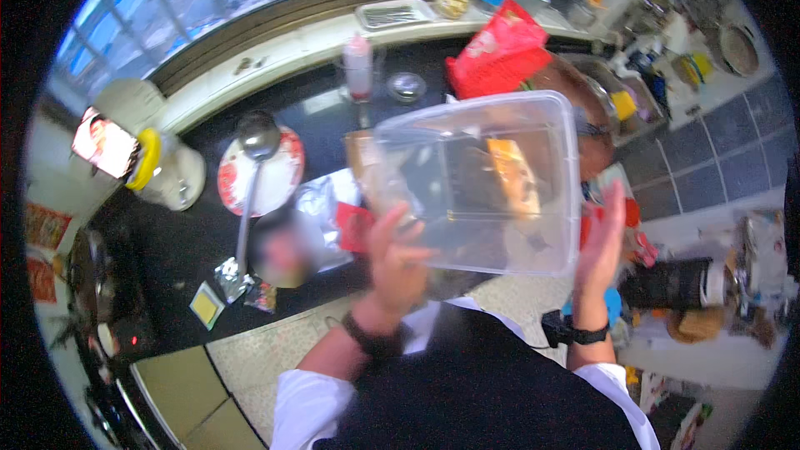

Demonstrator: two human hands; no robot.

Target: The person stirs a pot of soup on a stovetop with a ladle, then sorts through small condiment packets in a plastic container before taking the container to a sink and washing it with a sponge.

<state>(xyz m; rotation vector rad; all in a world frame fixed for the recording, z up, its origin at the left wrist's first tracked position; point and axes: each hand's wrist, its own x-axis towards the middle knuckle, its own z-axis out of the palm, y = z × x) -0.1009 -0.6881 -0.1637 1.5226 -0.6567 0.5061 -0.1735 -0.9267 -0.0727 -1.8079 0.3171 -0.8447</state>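
A clear plastic container (431,137) hangs tilted above the dark counter, before my chest. My left hand (397,256) grips its lower left corner, fingers over the wall. Flat and upright, my right hand (600,244) is beside the right wall; whether it touches is unclear. An orange-yellow packet (515,178) shows through the container; I cannot tell if it lies inside. Left of my left hand are a small red packet (354,227) and crumpled foil (322,200). A metal ladle (258,137) rests across a white plate with a red floral rim (228,165).
A squeeze bottle (358,69) and a red bag (500,53) stand toward the window. At left, a phone (105,142) leans by a yellow-lidded jar (181,178). The sill holds a white tray (395,14) and a glass bowl (451,1). Cluttered shelving (706,350) fills the right.
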